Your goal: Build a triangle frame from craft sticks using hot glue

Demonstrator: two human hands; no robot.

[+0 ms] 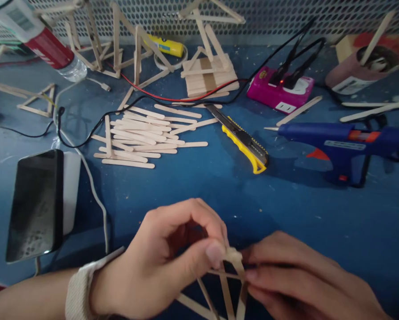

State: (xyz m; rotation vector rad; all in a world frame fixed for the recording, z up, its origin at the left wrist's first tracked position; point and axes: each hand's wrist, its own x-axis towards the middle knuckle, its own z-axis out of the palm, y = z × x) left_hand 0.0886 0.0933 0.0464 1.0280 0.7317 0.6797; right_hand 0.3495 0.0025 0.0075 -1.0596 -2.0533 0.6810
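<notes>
Left hand (pixel 159 262), a pale band at its wrist, pinches the glued peak of a pale wooden craft-stick frame (pixel 224 284) between thumb and forefinger at the blue table's (pixel 286 200) near edge; right hand (pixel 302 280) holds the frame's right side, fingers pressed together; loose wooden sticks (pixel 142 133) lie beyond, a yellow utility knife (pixel 244 144) mid-table, a blue glue gun (pixel 342 142) by the right edge, a black phone (pixel 36 204) by the left edge.

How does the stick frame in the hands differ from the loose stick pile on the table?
The stick frame has sticks meeting at one tip; the loose stick pile lies scattered flat. The stick frame is pinched by the left hand and right hand; the pile sits untouched on the blue table. Both are pale flat wooden sticks.
</notes>
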